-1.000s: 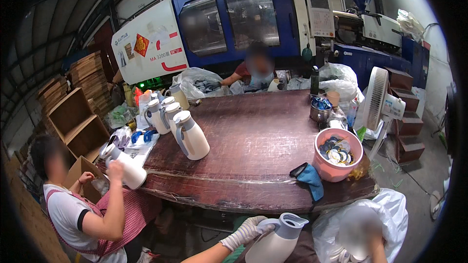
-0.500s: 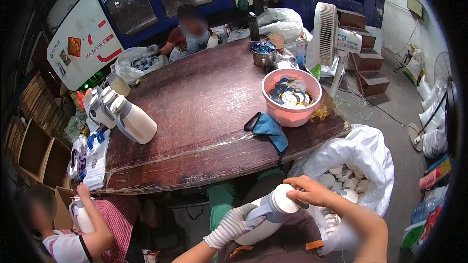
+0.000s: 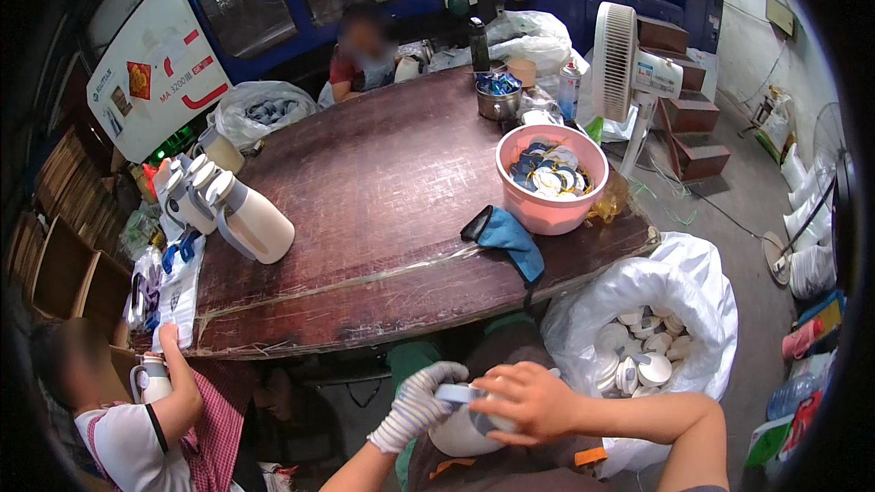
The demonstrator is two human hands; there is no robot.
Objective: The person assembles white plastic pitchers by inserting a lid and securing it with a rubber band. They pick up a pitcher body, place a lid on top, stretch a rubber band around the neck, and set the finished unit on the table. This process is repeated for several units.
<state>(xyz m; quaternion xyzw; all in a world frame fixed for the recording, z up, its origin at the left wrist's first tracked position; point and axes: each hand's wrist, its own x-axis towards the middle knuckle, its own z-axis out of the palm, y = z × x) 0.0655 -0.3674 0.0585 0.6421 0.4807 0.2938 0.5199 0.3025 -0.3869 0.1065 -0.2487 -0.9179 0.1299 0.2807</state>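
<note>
A white vacuum jug (image 3: 460, 437) with a grey-blue handle is tilted over my lap, below the table's near edge. My left hand (image 3: 417, 408), in a striped knit glove, is closed around the jug by its handle. Bare, my right hand (image 3: 533, 401) lies curled over the jug's top, fingers wrapped on the lid, which it mostly hides. Beside my right forearm stands a white sack (image 3: 706, 310) of round white lids (image 3: 652, 369).
The dark red table (image 3: 365, 182) carries a pink basin (image 3: 551, 210) of tagged discs, a blue cloth pouch (image 3: 510, 241) and several finished-looking jugs (image 3: 260, 223). A white fan (image 3: 615, 64) stands behind. One co-worker (image 3: 137, 428) sits at left, another (image 3: 365, 59) across the table.
The jug has tipped and turned, its handle now pointing toward the right hand. My right hand has moved left and wrapped over the top. The left co-worker has shifted upward.
</note>
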